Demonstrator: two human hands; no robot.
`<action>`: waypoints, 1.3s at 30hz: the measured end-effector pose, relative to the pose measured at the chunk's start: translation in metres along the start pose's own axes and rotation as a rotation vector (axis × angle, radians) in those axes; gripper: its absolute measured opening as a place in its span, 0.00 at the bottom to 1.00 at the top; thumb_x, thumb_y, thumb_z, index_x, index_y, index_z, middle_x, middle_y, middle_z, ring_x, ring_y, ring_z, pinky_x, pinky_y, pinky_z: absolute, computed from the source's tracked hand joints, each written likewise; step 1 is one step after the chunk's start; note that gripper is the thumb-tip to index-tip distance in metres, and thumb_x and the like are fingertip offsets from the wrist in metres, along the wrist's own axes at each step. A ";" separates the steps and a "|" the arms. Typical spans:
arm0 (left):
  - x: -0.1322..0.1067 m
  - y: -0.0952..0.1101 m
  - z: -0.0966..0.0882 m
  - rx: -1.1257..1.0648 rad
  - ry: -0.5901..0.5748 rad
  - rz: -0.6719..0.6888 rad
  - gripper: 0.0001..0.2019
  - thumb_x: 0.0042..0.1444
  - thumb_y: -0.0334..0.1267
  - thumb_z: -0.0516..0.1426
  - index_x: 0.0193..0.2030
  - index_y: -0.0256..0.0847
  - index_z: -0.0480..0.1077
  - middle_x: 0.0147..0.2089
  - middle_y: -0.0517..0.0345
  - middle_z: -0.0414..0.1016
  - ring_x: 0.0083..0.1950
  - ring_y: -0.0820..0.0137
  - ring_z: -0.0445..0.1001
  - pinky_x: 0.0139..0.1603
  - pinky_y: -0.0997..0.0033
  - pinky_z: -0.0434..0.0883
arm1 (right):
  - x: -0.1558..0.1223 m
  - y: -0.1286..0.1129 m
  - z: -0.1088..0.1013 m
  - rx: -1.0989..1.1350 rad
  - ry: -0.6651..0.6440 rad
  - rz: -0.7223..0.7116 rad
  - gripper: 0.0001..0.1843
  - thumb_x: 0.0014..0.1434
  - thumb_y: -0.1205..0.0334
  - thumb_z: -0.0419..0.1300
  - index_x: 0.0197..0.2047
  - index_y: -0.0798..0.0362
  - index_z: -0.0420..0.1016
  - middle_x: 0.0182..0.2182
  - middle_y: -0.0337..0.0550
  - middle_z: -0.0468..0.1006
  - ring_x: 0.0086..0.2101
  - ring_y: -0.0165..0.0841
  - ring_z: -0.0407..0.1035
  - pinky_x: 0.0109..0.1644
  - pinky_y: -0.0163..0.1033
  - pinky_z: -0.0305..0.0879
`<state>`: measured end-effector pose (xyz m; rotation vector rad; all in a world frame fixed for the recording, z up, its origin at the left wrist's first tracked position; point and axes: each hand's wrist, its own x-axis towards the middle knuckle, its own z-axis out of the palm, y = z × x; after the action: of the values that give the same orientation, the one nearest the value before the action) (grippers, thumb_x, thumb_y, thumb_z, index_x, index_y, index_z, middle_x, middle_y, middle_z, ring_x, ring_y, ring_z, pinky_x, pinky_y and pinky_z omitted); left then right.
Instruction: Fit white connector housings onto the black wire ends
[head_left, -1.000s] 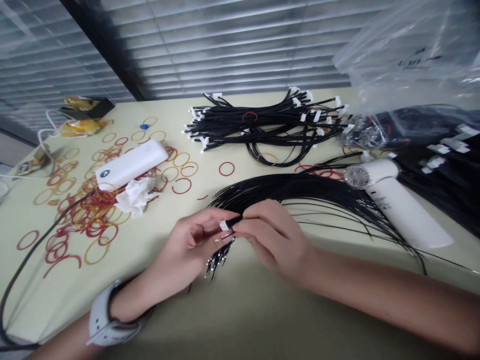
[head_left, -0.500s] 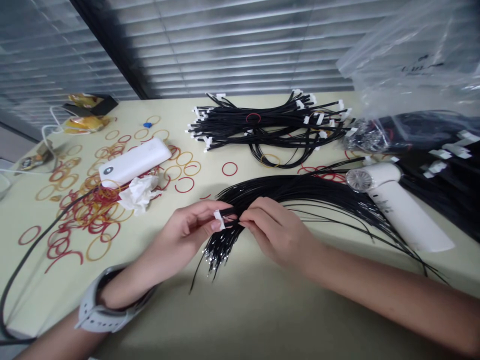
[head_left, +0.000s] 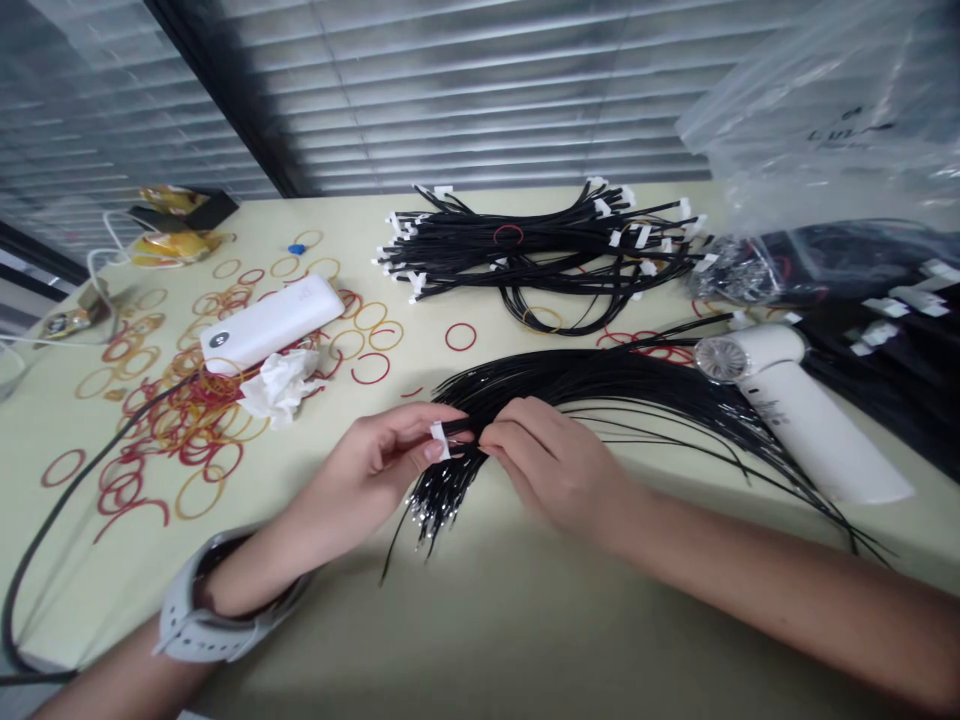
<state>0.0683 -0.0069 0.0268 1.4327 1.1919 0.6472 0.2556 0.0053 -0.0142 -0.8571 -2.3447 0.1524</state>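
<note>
My left hand (head_left: 390, 450) pinches a white connector (head_left: 440, 440) at the end of a black cable, thumb in front and fingers behind. Right beside it, my right hand (head_left: 551, 460) has its fingertips pressed together on the black cable close to the connector; exactly what lies in that pinch is hidden. Under and behind both hands spreads a large bundle of thin black cables (head_left: 622, 385), its silvery tips (head_left: 435, 510) fanned out below the left fingers. The bundle arcs away to the right.
Farther back lies a pile of black cables with white connectors (head_left: 540, 240). At right are a white handheld fan (head_left: 817, 420) and a clear plastic bag (head_left: 832, 150). To the left, a white power bank (head_left: 274, 322), crumpled tissue (head_left: 279, 385) and many rubber bands (head_left: 199, 490) cover the tabletop.
Both hands keep nearly the same pose at the connector. The whole view has shifted very slightly; nothing was let go or taken up.
</note>
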 end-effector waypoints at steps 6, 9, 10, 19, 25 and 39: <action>0.003 -0.002 0.000 0.030 -0.045 0.001 0.11 0.57 0.29 0.52 0.47 0.37 0.66 0.45 0.58 0.72 0.43 0.79 0.70 0.42 0.88 0.67 | 0.000 0.000 0.000 -0.025 0.001 -0.008 0.12 0.59 0.71 0.46 0.30 0.61 0.69 0.26 0.45 0.65 0.29 0.29 0.55 0.31 0.35 0.56; 0.003 -0.004 -0.001 0.058 -0.059 0.016 0.11 0.57 0.29 0.52 0.46 0.39 0.67 0.44 0.60 0.72 0.43 0.80 0.70 0.42 0.88 0.66 | 0.000 0.000 -0.001 -0.029 0.002 -0.002 0.12 0.59 0.71 0.47 0.30 0.61 0.69 0.26 0.45 0.65 0.29 0.29 0.55 0.31 0.35 0.56; 0.002 -0.004 -0.001 0.067 -0.060 0.021 0.11 0.57 0.29 0.52 0.46 0.39 0.67 0.43 0.61 0.72 0.43 0.80 0.70 0.42 0.89 0.66 | 0.000 0.000 -0.001 -0.030 -0.002 -0.002 0.12 0.59 0.71 0.47 0.30 0.61 0.69 0.26 0.45 0.65 0.29 0.29 0.55 0.31 0.35 0.56; 0.000 -0.004 -0.003 0.193 -0.060 0.068 0.12 0.57 0.27 0.51 0.47 0.42 0.67 0.43 0.64 0.72 0.42 0.82 0.70 0.41 0.91 0.66 | -0.001 0.001 0.001 -0.086 -0.029 -0.033 0.13 0.59 0.72 0.45 0.28 0.60 0.68 0.24 0.45 0.64 0.28 0.29 0.54 0.31 0.35 0.53; 0.001 -0.002 -0.002 0.259 -0.043 0.078 0.11 0.57 0.28 0.51 0.46 0.40 0.68 0.42 0.63 0.72 0.40 0.81 0.70 0.40 0.90 0.67 | -0.001 0.002 0.001 -0.097 -0.019 -0.052 0.11 0.59 0.71 0.47 0.28 0.59 0.68 0.25 0.43 0.64 0.26 0.29 0.53 0.29 0.37 0.48; 0.002 -0.005 -0.003 0.235 -0.036 0.048 0.12 0.57 0.32 0.51 0.47 0.36 0.67 0.42 0.55 0.72 0.40 0.73 0.71 0.39 0.79 0.70 | -0.001 -0.002 -0.002 -0.106 -0.012 -0.079 0.12 0.59 0.70 0.46 0.28 0.58 0.67 0.23 0.42 0.64 0.26 0.28 0.53 0.29 0.36 0.46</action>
<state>0.0653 -0.0044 0.0225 1.6669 1.2395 0.5246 0.2564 0.0036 -0.0124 -0.8141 -2.4113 -0.0002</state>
